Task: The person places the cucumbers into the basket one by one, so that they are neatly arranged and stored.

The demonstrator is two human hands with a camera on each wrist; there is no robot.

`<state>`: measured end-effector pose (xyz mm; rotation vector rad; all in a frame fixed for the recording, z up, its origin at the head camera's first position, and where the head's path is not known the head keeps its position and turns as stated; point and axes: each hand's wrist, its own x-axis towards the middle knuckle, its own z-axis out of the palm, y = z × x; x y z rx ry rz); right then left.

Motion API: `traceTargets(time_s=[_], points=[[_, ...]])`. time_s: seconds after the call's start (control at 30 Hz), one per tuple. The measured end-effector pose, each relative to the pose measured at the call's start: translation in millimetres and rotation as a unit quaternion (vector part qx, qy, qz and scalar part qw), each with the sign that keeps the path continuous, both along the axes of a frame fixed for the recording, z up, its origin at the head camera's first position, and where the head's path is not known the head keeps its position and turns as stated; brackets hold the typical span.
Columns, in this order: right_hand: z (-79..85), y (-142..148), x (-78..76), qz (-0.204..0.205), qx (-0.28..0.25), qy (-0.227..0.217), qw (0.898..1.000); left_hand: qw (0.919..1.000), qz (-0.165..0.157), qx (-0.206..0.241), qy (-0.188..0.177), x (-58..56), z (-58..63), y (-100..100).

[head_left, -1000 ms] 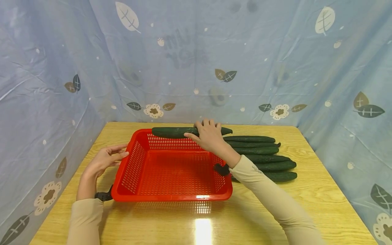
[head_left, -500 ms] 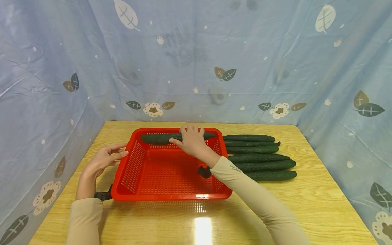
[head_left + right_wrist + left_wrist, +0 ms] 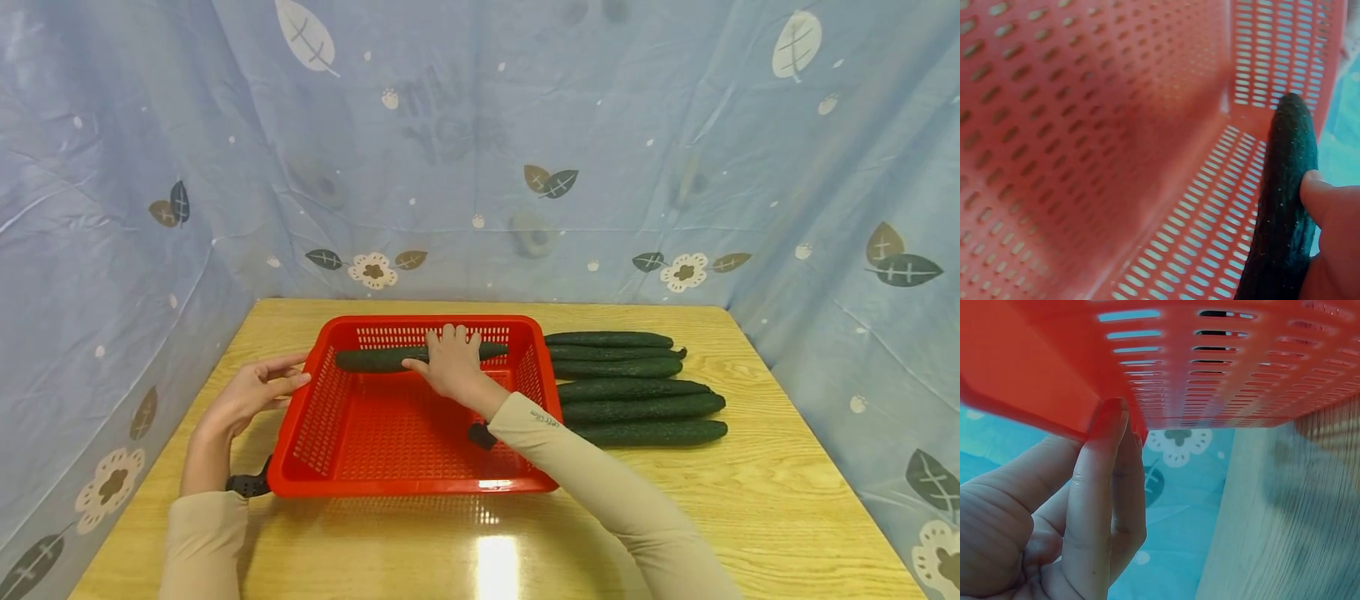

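A dark green cucumber (image 3: 378,360) is lying lengthwise under a person's right hand (image 3: 453,362), inside a red basket (image 3: 416,487), below the rim and near the far wall. Its skin is looking bumpy, and close up it is showing small pale specks; the left end is thick and blunt, while the right end is narrowing. The right hand is gripping the cucumber from above, fingers curving over its far side and thumb resting against it. Whether it is touching the basket's floor, I am not able to tell from here.

The basket, rectangular, with slotted walls and a floor full of small holes, is standing on a wood-grain table (image 3: 757,500), one cucumber within its walls. At its left side, the person's left hand (image 3: 251,390) is pinching the rim, fingertips meeting the wall just under the lip.

Beside the basket's right wall, six more cucumbers (image 3: 645,407) are lying on the table in a row, their left ends hiding behind the basket; one is showing a curled stem. Pale sleeves (image 3: 600,483) are covering the forearms, and a blue cloth (image 3: 465,100) printed with leaves and flowers is hanging behind the table.
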<state>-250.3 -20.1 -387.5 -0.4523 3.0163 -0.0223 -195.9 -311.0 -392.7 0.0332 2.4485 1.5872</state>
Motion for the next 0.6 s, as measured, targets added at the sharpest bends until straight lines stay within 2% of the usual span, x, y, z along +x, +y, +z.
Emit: traceTargets(time_s=[0.23, 0.4, 0.6], points=[[-17.3, 3, -0.9, 0.001, -0.001, 0.009, 1.0, 1.0, -0.004, -0.001, -0.004, 2.7, -1.1, -1], [-27.8, 5, -5.1, -0.011, -0.007, -0.007, 1.0, 1.0, -0.006, -0.001, -0.001, 1.8, -0.2, -1], [-36.3, 6, -5.3, -0.008, -0.003, 0.026, 1.0, 0.9999, -0.009, -0.004, 0.006, 1.3, 0.2, -2]])
